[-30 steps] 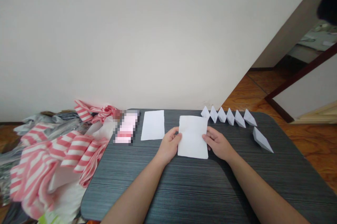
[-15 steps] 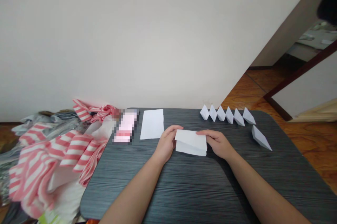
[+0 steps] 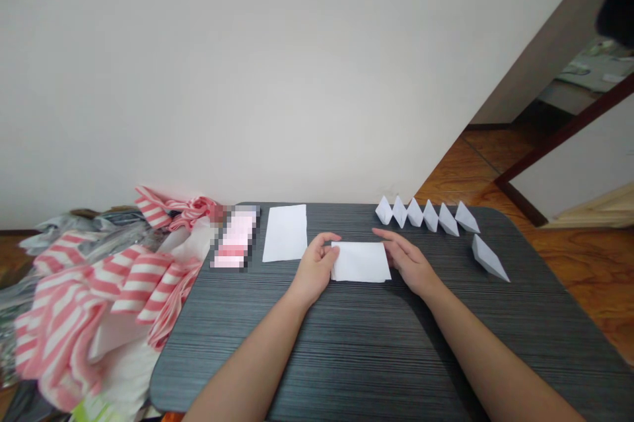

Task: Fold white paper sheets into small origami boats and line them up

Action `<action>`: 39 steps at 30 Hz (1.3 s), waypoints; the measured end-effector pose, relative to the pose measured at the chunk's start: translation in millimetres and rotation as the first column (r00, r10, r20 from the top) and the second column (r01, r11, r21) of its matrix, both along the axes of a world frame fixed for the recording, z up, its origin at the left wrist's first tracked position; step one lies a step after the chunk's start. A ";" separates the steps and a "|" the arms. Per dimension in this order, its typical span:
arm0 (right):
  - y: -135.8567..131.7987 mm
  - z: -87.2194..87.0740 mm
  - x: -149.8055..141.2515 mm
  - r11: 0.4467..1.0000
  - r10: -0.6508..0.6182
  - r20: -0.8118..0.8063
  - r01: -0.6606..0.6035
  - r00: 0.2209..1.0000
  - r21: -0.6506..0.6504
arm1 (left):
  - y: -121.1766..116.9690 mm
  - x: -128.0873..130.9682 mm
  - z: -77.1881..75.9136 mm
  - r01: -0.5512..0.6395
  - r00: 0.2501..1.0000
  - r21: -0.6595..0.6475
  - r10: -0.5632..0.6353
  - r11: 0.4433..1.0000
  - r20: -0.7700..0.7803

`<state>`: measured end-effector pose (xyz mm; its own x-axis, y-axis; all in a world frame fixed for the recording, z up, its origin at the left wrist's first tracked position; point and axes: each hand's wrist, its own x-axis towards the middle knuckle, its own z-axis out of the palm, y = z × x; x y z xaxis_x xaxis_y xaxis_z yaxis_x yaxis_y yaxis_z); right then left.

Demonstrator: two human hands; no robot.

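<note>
A white sheet of paper, folded in half (image 3: 360, 261), lies flat on the dark striped table (image 3: 376, 349). My left hand (image 3: 316, 267) pinches its left edge, with the thumb and fingers closed on the paper. At the sheet's right edge rests my right hand (image 3: 407, 260), its fingers stretched out and flat beside the far corner. A second, unfolded white sheet (image 3: 286, 232) lies a little to the left, untouched.
Several folded white paper boats (image 3: 426, 214) stand in a row at the table's far right, with one more (image 3: 488, 258) nearer. A blurred pink thing (image 3: 236, 237) lies at the far left. Red-and-white striped bags (image 3: 104, 290) are heaped left of the table. A wall stands behind.
The sheet has been folded over from a tall upright rectangle into a half-height flat one. Both hands moved with the far edge toward me, then pressed it down.
</note>
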<state>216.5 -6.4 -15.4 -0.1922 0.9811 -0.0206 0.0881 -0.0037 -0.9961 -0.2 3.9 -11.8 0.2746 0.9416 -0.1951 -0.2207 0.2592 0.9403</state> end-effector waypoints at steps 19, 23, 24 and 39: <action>0.5 -0.4 -4.0 0.999 -0.049 0.035 0.048 0.998 0.016 | -0.1 3.2 3.5 0.109 0.990 -0.030 -0.111 0.994 -0.082; 1.1 -3.2 -3.8 0.999 -0.052 0.047 0.051 0.998 0.019 | 0.1 3.1 0.3 0.123 0.986 -0.007 -0.123 0.992 -0.110; 1.2 -3.5 -3.8 0.999 -0.051 0.047 0.050 0.998 0.020 | 0.2 3.1 0.0 0.122 0.986 -0.003 -0.122 0.992 -0.113; 0.9 -2.4 -4.3 0.999 -0.033 0.033 0.032 0.999 0.021 | -0.2 2.9 -0.3 0.113 0.987 0.001 -0.112 0.994 -0.112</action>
<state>212.2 -5.5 -17.8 -0.1598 0.9871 -0.0063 0.1218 0.0133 -0.9925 2.6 3.7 -12.1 0.3555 0.9076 -0.2234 -0.0840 0.2691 0.9594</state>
